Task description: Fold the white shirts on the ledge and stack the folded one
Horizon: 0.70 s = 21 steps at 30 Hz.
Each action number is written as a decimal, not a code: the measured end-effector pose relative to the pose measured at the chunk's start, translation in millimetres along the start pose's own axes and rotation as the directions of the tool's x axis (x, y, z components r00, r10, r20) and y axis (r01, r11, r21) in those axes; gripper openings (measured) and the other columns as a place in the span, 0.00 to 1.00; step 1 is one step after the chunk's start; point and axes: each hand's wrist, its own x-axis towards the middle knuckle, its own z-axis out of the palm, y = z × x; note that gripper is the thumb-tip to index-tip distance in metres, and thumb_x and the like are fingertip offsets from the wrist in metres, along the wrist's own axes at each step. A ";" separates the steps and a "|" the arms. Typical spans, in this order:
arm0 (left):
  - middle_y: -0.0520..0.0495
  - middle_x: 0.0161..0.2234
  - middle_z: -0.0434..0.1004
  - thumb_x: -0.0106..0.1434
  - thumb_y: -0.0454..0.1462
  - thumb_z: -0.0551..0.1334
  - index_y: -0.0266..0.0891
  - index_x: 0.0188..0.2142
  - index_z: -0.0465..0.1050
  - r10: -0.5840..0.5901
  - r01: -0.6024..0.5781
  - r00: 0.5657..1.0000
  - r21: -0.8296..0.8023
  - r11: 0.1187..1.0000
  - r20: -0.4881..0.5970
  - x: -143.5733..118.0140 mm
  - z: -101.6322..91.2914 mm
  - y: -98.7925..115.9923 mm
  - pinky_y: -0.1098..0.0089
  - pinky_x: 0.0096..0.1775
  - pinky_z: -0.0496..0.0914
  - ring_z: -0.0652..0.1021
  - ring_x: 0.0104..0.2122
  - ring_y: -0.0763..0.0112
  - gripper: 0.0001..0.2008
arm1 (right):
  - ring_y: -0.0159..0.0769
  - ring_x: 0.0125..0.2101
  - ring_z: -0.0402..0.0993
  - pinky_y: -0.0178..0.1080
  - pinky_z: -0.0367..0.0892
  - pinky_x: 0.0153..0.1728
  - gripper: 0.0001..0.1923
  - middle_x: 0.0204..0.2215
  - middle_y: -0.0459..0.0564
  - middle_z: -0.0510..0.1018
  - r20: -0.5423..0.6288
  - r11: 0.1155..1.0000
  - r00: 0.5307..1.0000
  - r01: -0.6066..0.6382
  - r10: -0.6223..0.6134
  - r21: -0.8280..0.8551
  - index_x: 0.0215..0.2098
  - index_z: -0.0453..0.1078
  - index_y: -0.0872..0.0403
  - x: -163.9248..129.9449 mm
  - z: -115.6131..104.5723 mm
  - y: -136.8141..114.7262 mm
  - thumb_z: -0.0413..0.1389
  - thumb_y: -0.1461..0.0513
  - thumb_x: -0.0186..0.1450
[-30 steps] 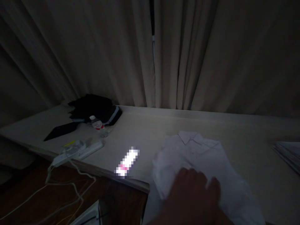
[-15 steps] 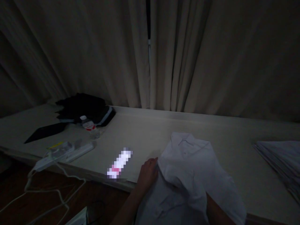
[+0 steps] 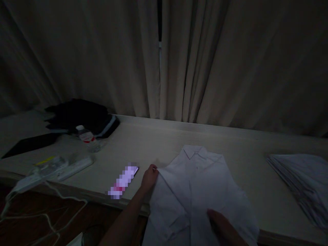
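The white shirt (image 3: 200,191) lies flat on the pale worktop (image 3: 164,143), face up, with its collar pointing away toward the curtain (image 3: 205,61) and its bottom part hanging over the near edge. Its long way runs from the collar straight back to the person. The left hand (image 3: 149,177) is at the shirt's left shoulder, right on the edge of the cloth, and its grip looks pinched shut on that edge, though the room is dark and the fingertips are hard to see. The right hand (image 3: 220,223) rests on top of the shirt low down, a bit right of the middle line of buttons; its fingers look laid flat on the cloth, not closed around it. So the shirt lies to the right of the left hand and under the right hand, and most of the cloth sits between the two. Just left of the left hand is a lit phone (image 3: 123,180), near but not touching the shirt. Farther left are a white power strip (image 3: 53,167) with cords, a small water bottle (image 3: 87,138) and a heap of dark clothes (image 3: 82,116). Well off to the right sits a stack of folded pale cloth (image 3: 302,177).
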 end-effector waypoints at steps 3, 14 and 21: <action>0.42 0.34 0.79 0.56 0.34 0.54 0.36 0.35 0.70 -0.009 0.008 1.000 -0.090 0.996 -0.006 7.7 2.7 -13.1 0.71 0.34 0.68 0.78 0.34 0.66 0.09 | 0.47 0.48 0.72 0.46 0.66 0.51 0.28 0.47 0.58 0.76 -0.110 0.998 0.994 -0.023 0.016 -0.066 0.45 0.71 0.56 -26.1 19.1 32.1 0.49 0.45 0.58; 0.41 0.47 0.75 0.56 0.36 0.57 0.38 0.47 0.71 0.107 -0.092 0.984 0.106 0.990 -0.140 -9.8 -29.4 -19.8 0.63 0.50 0.65 0.74 0.48 0.62 0.18 | 0.52 0.45 0.72 0.48 0.68 0.44 0.26 0.46 0.62 0.75 -0.150 0.727 0.944 0.119 -0.294 -0.677 0.51 0.67 0.57 -16.4 95.9 73.8 0.55 0.61 0.55; 0.30 0.55 0.63 0.59 0.41 0.55 0.35 0.50 0.68 0.008 0.131 0.955 0.444 0.886 -0.298 -37.6 -76.5 -85.6 0.47 0.54 0.57 0.63 0.57 0.47 0.21 | 0.48 0.45 0.73 0.45 0.69 0.42 0.22 0.46 0.60 0.75 -0.083 0.751 0.933 0.227 -0.350 -0.620 0.52 0.66 0.55 -9.7 81.0 95.6 0.52 0.56 0.60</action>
